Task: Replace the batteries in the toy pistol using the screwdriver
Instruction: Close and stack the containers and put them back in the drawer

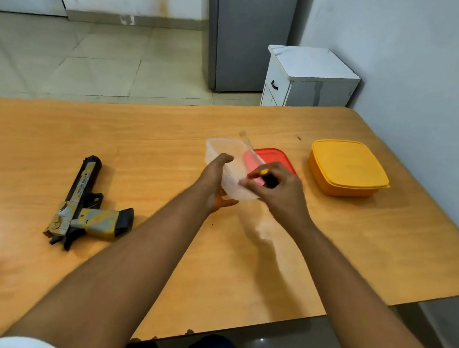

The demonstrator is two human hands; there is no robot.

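right hand (277,188) grips screwdriver (268,178) | toy pistol (88,205) yellow-grey, scuffed

Screwdriver (269,179) mostly hidden inside the right hand (280,191) — shaft unseen, container's (225,151) contents unclear.

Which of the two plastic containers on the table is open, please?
The clear container, tilted in the left hand, is open, its red lid lying behind it. The yellow container farther right is still lidded.
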